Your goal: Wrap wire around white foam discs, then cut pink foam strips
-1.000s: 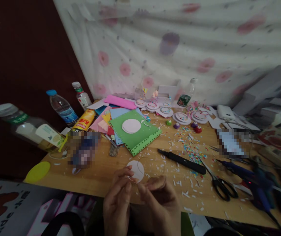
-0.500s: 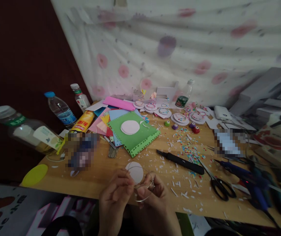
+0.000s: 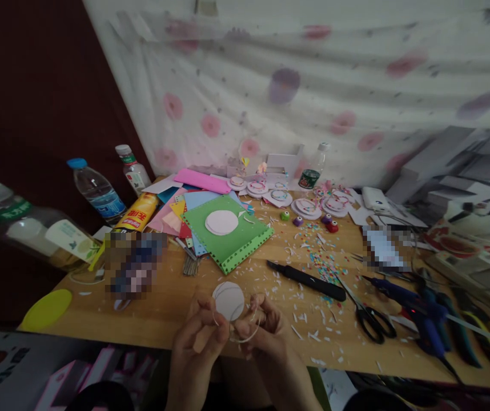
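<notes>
A thin, silvery loop of wire (image 3: 252, 337) is stretched between my two hands, just above the table's front edge. My left hand (image 3: 202, 331) pinches its left side between thumb and fingertips. On the other side, my right hand (image 3: 266, 331) has thumb and fingers closed on the curved wire. Behind the wire, a white paper disc (image 3: 228, 301) lies on the wood beyond my fingertips. Farther back, a small stack of white oval discs (image 3: 221, 222) rests on a green patterned sheet (image 3: 236, 242).
Right of my hands lie a black craft knife (image 3: 309, 281), black-handled scissors (image 3: 373, 322) and a blue glue gun (image 3: 420, 308), among paper scraps and beads (image 3: 324, 260). Bottles (image 3: 99, 194) stand at the left. Beaded rings on white discs (image 3: 306, 206) line the back.
My hands have drawn slightly apart, and the wire loop between them has changed its angle. The whole view has shifted a little, so the table things appear farther left.
</notes>
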Tool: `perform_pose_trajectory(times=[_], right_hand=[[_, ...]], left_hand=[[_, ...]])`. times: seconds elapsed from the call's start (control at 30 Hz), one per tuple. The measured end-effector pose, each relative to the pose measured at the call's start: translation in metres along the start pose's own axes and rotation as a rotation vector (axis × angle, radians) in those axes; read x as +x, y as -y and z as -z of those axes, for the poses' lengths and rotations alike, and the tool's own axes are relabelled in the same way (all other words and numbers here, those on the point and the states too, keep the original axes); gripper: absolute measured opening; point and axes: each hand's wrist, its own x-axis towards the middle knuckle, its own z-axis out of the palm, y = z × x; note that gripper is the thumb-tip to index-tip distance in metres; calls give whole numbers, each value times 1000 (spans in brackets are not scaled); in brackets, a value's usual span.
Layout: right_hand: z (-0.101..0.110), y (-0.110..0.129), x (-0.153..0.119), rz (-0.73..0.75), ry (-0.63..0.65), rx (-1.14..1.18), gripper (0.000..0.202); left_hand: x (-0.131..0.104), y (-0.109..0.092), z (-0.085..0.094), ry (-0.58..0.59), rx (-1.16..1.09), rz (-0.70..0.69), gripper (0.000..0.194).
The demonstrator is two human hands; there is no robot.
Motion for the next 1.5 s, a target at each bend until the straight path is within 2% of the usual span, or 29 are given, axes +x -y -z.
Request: perform_pose_trajectory(times=[0.13, 0.4, 0.53, 0.6, 0.77, 0.97, 1.3, 1.4, 1.5], right_hand=[[-1, -3, 2, 32, -58, 0, 45], [-2, -9, 1, 47, -90, 9, 48], [-3, -3, 1, -32, -58, -9, 46], [-2, 0, 1, -65, -25, -44, 45], [2, 3, 5, -77, 65, -138, 35], [6, 0, 11, 19, 59, -132, 31], [11, -4, 13, 41, 88, -153, 27], [11, -5, 15, 24, 74, -124, 26], [11, -5, 18, 18, 16, -152, 29]], left_hand=[[3, -1, -4, -31, -54, 18, 41], [3, 5, -1, -29, -8, 29, 37], [4, 0, -10, -139, -71, -46, 32], [6, -5, -12, -181, -158, -2, 32], [11, -6, -4, 27, -345, 276, 32], [14, 1, -1, 151, -603, 406, 26], [11, -11, 6, 147, -875, 570, 14], [14, -13, 4, 147, -830, 565, 8], [18, -14, -4, 105, -649, 507, 13]])
